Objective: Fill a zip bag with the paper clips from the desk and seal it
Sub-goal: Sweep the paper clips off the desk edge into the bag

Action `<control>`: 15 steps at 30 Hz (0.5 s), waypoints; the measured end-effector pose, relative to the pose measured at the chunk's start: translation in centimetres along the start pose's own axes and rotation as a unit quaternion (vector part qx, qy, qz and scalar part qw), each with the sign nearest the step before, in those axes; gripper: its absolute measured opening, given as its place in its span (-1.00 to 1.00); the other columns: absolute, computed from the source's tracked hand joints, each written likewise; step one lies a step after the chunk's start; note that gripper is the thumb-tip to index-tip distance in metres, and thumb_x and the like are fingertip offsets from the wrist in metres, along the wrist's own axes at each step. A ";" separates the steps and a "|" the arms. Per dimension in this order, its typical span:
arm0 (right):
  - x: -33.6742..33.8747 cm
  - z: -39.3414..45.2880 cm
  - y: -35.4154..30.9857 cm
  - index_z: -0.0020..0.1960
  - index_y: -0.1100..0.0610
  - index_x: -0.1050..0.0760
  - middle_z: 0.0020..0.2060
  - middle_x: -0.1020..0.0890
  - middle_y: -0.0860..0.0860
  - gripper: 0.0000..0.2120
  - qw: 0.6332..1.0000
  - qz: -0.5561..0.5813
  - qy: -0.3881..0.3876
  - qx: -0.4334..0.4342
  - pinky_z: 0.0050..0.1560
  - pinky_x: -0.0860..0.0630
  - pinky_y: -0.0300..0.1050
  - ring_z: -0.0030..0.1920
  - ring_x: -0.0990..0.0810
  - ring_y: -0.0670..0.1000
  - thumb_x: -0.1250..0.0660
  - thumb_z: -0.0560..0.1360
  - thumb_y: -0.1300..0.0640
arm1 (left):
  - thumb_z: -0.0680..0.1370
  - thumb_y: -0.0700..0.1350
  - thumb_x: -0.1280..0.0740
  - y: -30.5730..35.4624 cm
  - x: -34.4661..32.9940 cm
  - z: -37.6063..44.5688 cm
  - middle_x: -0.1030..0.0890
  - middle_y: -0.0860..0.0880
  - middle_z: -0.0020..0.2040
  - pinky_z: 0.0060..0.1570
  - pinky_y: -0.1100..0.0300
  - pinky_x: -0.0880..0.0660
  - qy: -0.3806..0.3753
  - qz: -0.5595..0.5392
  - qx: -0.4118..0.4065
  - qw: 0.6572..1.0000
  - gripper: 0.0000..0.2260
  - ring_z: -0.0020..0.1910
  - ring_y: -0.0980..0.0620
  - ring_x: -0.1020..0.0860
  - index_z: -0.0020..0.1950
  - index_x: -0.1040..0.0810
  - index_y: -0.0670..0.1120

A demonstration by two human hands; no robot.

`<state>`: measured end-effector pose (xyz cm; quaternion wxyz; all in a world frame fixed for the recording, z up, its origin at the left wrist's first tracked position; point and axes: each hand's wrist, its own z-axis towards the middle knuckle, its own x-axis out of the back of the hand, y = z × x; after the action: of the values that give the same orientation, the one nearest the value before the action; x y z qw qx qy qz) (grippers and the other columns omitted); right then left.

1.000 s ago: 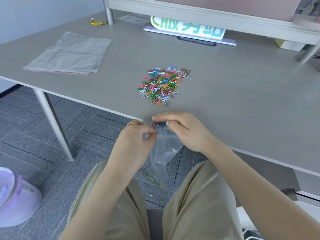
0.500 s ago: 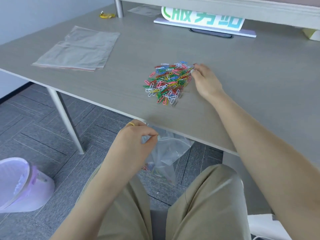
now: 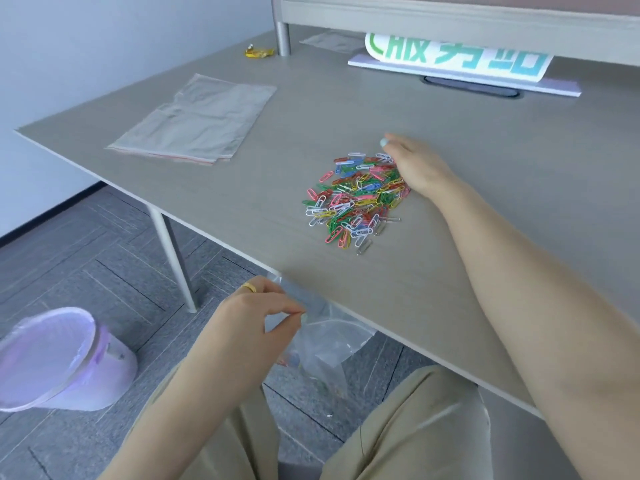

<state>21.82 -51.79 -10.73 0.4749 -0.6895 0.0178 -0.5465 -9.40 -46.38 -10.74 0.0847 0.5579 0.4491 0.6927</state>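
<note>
A heap of coloured paper clips (image 3: 353,199) lies on the grey desk (image 3: 485,237), near its front edge. My right hand (image 3: 415,168) rests on the heap's far right side, its fingers curled down into the clips and its thumb raised. Just below the desk's front edge, my left hand (image 3: 256,320) pinches the rim of a clear zip bag (image 3: 329,344). The bag hangs over my lap and a few clips show at its bottom. Its mouth is partly hidden behind my left hand and the desk edge.
A stack of flat zip bags (image 3: 197,123) lies at the desk's left. A white sign with green letters (image 3: 457,60) stands at the back, and a yellow wrapper (image 3: 258,51) lies by the post. On the floor at the left stands a purple-lined bin (image 3: 59,358).
My right hand left the bag's mouth, reached across the desk to the clips and now sits on the heap's right side. My left hand still holds the bag.
</note>
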 end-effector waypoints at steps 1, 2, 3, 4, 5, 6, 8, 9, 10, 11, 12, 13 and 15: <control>-0.2 0.4 -0.2 0.40 0.00 -0.27 0.45 -0.29 -0.05 -0.56 1.000 0.004 -0.017 0.006 0.44 -0.09 -0.07 0.45 -0.22 -0.02 -0.02 0.57 -0.10 | 0.46 -0.16 -0.35 0.0 0.2 0.0 -0.51 0.13 -0.11 -0.31 0.57 -0.33 0.001 0.003 -0.001 1.000 -0.82 -0.17 0.35 -0.46 -0.25 -0.61 0.12; -0.4 0.7 -0.3 0.39 -0.03 -0.30 0.44 -0.31 -0.07 -0.58 0.999 0.008 -0.038 0.014 0.43 -0.11 -0.07 0.44 -0.24 -0.03 -0.03 0.57 -0.10 | 0.46 -0.15 -0.35 0.1 0.4 0.0 -0.51 0.15 -0.11 -0.29 0.57 -0.32 0.003 0.005 -0.002 1.000 -0.79 -0.14 0.35 -0.45 -0.28 -0.58 0.16; -0.7 0.8 -0.5 0.37 -0.06 -0.32 0.42 -0.33 -0.10 -0.60 0.998 0.014 -0.060 0.022 0.42 -0.13 -0.08 0.42 -0.26 -0.04 -0.04 0.57 -0.09 | 0.46 -0.14 -0.35 0.1 0.6 0.0 -0.51 0.16 -0.10 -0.26 0.58 -0.31 0.006 0.008 -0.002 1.000 -0.77 -0.09 0.34 -0.43 -0.30 -0.55 0.18; -1.0 0.8 -0.7 0.36 -0.07 -0.34 0.41 -0.35 -0.12 -0.62 0.996 0.020 -0.081 0.032 0.41 -0.15 -0.09 0.41 -0.28 -0.06 -0.05 0.57 -0.07 | 0.47 -0.13 -0.35 0.1 0.7 0.0 -0.50 0.16 -0.09 -0.24 0.58 -0.30 0.010 0.011 -0.001 1.000 -0.78 -0.05 0.33 -0.41 -0.30 -0.55 0.18; -1.3 0.8 -1.0 0.34 -0.09 -0.36 0.41 -0.36 -0.13 -0.63 0.994 0.026 -0.100 0.042 0.40 -0.15 -0.10 0.40 -0.29 -0.07 -0.05 0.57 -0.05 | 0.47 -0.13 -0.34 0.0 0.7 0.0 -0.50 0.16 -0.08 -0.23 0.57 -0.30 0.012 0.013 -0.001 1.000 -0.79 -0.04 0.32 -0.40 -0.29 -0.57 0.17; -1.5 0.8 -1.3 0.33 -0.09 -0.37 0.40 -0.36 -0.13 -0.65 0.991 0.035 -0.115 0.055 0.41 -0.16 -0.10 0.40 -0.29 -0.08 -0.06 0.57 -0.03 | 0.47 -0.13 -0.34 0.0 0.7 0.1 -0.50 0.15 -0.07 -0.23 0.55 -0.30 0.014 0.015 0.001 1.000 -0.81 -0.04 0.31 -0.41 -0.28 -0.59 0.14; -1.8 1.0 -2.0 0.32 -0.06 -0.40 0.40 -0.37 -0.11 -0.66 0.987 0.059 -0.135 0.071 0.39 -0.15 -0.14 0.40 -0.28 -0.09 -0.05 0.58 0.03 | 0.47 -0.13 -0.34 0.0 0.5 0.1 -0.50 0.14 -0.07 -0.25 0.53 -0.31 0.014 0.015 0.004 1.000 -0.86 -0.08 0.30 -0.43 -0.23 -0.63 0.08; -1.9 1.2 -2.5 0.32 -0.04 -0.41 0.40 -0.37 -0.10 -0.66 0.985 0.067 -0.144 0.075 0.38 -0.14 -0.16 0.41 -0.27 -0.10 -0.06 0.58 0.05 | 0.47 -0.13 -0.34 0.1 0.4 0.0 -0.50 0.14 -0.08 -0.26 0.55 -0.31 0.015 0.013 0.002 1.000 -0.87 -0.10 0.34 -0.43 -0.21 -0.65 0.06; -2.1 1.4 -2.9 0.31 -0.01 -0.42 0.39 -0.38 -0.09 -0.66 0.982 0.071 -0.151 0.082 0.37 -0.13 -0.18 0.41 -0.27 -0.10 -0.06 0.58 0.06 | 0.47 -0.13 -0.34 0.2 0.4 0.0 -0.50 0.14 -0.09 -0.26 0.57 -0.30 0.018 0.011 -0.002 1.000 -0.87 -0.13 0.39 -0.43 -0.20 -0.65 0.04; -2.4 1.6 -3.3 0.31 0.00 -0.43 0.39 -0.38 -0.09 -0.66 0.980 0.069 -0.160 0.091 0.38 -0.12 -0.19 0.41 -0.26 -0.11 -0.06 0.58 0.07 | 0.47 -0.14 -0.34 0.3 0.4 0.0 -0.50 0.15 -0.10 -0.26 0.58 -0.30 0.023 0.010 -0.005 1.000 -0.87 -0.14 0.42 -0.42 -0.20 -0.65 0.04; -2.7 1.6 -3.7 0.30 0.01 -0.44 0.39 -0.38 -0.09 -0.66 0.978 0.065 -0.172 0.102 0.40 -0.10 -0.18 0.42 -0.25 -0.12 -0.07 0.58 0.08 | 0.47 -0.13 -0.34 0.4 0.4 0.0 -0.50 0.15 -0.10 -0.26 0.58 -0.30 0.029 0.009 -0.005 1.000 -0.87 -0.14 0.41 -0.42 -0.20 -0.65 0.04; -3.0 1.6 -4.0 0.28 0.00 -0.45 0.39 -0.38 -0.09 -0.66 0.974 0.061 -0.185 0.113 0.43 -0.08 -0.16 0.42 -0.24 -0.13 -0.07 0.58 0.09 | 0.47 -0.13 -0.34 0.3 0.4 0.0 -0.50 0.16 -0.09 -0.26 0.57 -0.30 0.033 0.009 -0.003 0.999 -0.87 -0.14 0.40 -0.42 -0.21 -0.65 0.05; -3.6 1.4 -4.5 0.25 -0.03 -0.48 0.38 -0.40 -0.10 -0.67 0.968 0.063 -0.209 0.123 0.44 -0.10 -0.15 0.40 -0.26 -0.14 -0.08 0.57 0.07 | 0.47 -0.12 -0.34 0.1 0.3 0.2 -0.49 0.16 -0.08 -0.25 0.58 -0.30 0.036 0.012 0.003 0.999 -0.86 -0.11 0.38 -0.41 -0.23 -0.63 0.08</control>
<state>19.24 -46.47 -10.22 0.5825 -0.7223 -0.1062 -0.3574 -9.32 -46.16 -10.44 0.0587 0.5385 0.4470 0.7118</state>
